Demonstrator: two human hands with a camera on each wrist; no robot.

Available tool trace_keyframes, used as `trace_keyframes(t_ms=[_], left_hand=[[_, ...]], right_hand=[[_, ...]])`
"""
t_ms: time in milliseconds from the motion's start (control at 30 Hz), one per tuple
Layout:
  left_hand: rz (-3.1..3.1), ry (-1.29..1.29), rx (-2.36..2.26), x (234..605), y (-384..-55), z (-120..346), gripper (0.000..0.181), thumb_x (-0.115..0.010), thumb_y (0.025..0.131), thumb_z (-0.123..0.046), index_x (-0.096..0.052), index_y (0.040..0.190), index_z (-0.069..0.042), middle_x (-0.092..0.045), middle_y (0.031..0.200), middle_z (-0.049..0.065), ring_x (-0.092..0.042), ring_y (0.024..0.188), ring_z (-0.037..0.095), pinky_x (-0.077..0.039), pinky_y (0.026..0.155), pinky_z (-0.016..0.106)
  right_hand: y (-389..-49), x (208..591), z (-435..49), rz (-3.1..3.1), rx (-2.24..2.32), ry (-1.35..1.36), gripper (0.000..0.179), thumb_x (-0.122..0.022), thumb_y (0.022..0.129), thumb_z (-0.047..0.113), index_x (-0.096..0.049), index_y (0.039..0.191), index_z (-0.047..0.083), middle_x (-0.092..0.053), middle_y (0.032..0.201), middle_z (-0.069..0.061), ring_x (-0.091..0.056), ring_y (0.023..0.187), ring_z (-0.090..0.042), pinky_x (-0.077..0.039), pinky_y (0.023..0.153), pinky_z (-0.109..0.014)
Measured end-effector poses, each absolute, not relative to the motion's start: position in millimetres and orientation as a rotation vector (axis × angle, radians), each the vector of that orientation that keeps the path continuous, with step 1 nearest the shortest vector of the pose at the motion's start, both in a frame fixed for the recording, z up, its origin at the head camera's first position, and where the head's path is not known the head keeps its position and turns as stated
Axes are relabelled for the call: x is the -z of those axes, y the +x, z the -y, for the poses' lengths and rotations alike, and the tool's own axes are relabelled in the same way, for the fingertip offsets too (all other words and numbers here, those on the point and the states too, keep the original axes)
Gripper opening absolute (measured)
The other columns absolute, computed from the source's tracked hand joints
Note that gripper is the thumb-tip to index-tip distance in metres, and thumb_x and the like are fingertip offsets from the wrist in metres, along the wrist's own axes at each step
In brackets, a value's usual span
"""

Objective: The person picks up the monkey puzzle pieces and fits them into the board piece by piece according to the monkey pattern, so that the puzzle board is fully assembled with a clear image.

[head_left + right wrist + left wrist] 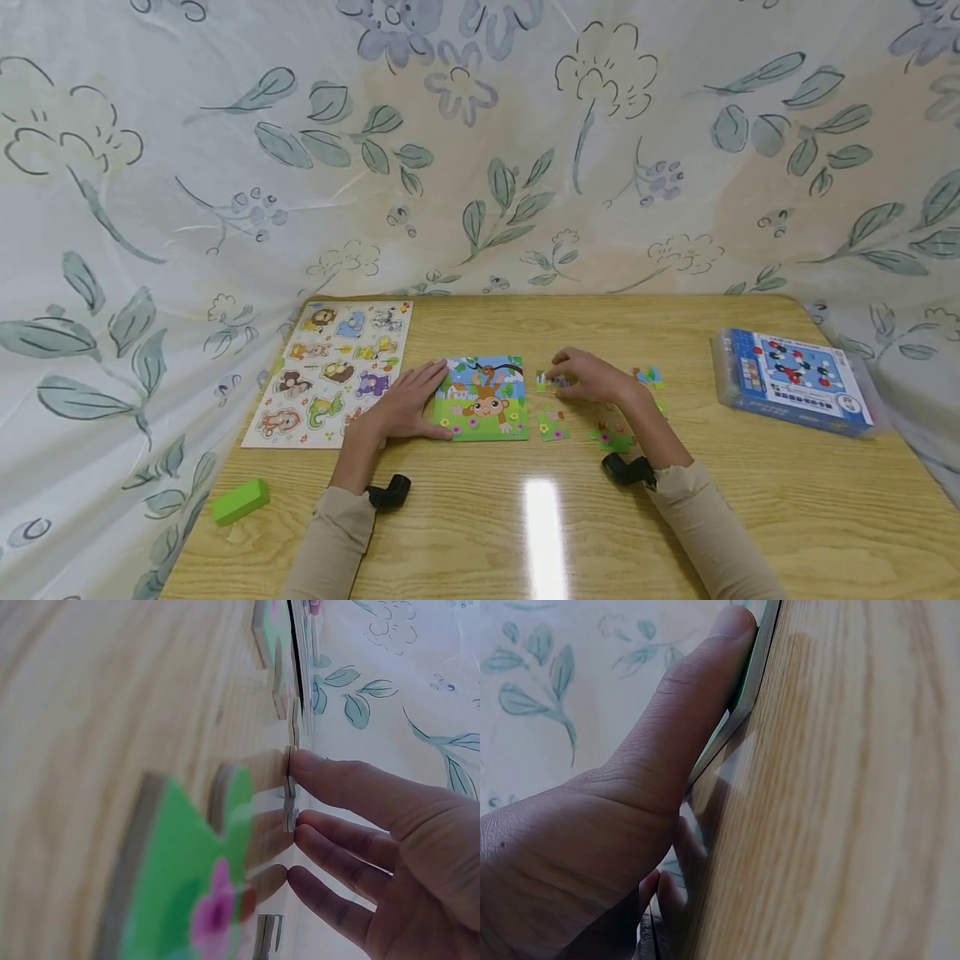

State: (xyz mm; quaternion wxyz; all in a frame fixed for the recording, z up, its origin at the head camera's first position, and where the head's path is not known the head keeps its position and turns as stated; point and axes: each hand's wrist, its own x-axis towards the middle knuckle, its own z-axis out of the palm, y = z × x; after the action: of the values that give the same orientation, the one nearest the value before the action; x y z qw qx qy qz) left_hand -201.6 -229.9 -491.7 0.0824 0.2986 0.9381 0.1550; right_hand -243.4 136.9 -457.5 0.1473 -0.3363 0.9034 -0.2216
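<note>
A square board with a monkey picture (486, 421) lies flat near the middle of the wooden table. On its left side rests my left hand (405, 404), fingers extended, with the thumb (705, 675) along the near edge in the left wrist view. To the right of the board, my right hand (596, 379) pinches a small jigsaw piece (541, 381) low at the table. In the right wrist view, thumb and fingers meet opposite sides of this thin piece (289, 799). Other loose jigsaw pieces lie around that hand: a green one (553, 428), another (612, 440) and one farther back (651, 376).
Left of the board is a sheet of cartoon animals (341, 350), partly under the left hand. A green block (240, 502) sits at the near left. The blue-labelled plastic box (798, 379) stands at the right. Floral cloth (480, 167) hangs behind the table.
</note>
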Motion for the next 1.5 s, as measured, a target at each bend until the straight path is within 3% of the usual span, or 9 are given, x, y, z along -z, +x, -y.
trace_keyframes(t_ms=[600, 1100, 1500], left_hand=[[-2.794, 0.874, -0.48, 489.5, -200.6, 229.0, 0.112, -0.074, 0.076, -0.061, -0.018, 0.156, -0.006, -0.017, 0.163, 0.013, -0.017, 0.151, 0.034, -0.02, 0.119, 0.057], [-2.777, 0.855, -0.497, 488.7, -200.1, 228.3, 0.112, -0.073, 0.076, -0.061, -0.017, 0.156, -0.008, -0.016, 0.164, 0.011, -0.015, 0.151, 0.033, -0.017, 0.119, 0.059], [-2.782, 0.862, -0.493, 489.2, -200.1, 228.9, 0.111, -0.074, 0.076, -0.059, -0.017, 0.156, -0.007, -0.016, 0.164, 0.012, -0.016, 0.151, 0.033, -0.018, 0.119, 0.057]], right_hand=[[-243.4, 458.2, -135.5, -2.594, 0.68, -0.939, 0.035, -0.072, 0.088, 0.015, -0.067, 0.12, 0.004, -0.054, 0.129, -0.019, -0.055, 0.116, -0.035, -0.051, 0.093, -0.045], [-242.0, 459.3, -134.7, -2.61, 0.725, -0.864, 0.041, -0.074, 0.086, 0.018, -0.063, 0.123, 0.001, -0.055, 0.115, -0.017, -0.053, 0.096, -0.025, -0.05, 0.081, -0.037], [-241.4, 458.8, -134.5, -2.616, 0.732, -0.809, 0.039, -0.074, 0.087, 0.017, -0.063, 0.118, -0.003, -0.056, 0.111, -0.014, -0.057, 0.099, -0.025, -0.052, 0.088, -0.04]])
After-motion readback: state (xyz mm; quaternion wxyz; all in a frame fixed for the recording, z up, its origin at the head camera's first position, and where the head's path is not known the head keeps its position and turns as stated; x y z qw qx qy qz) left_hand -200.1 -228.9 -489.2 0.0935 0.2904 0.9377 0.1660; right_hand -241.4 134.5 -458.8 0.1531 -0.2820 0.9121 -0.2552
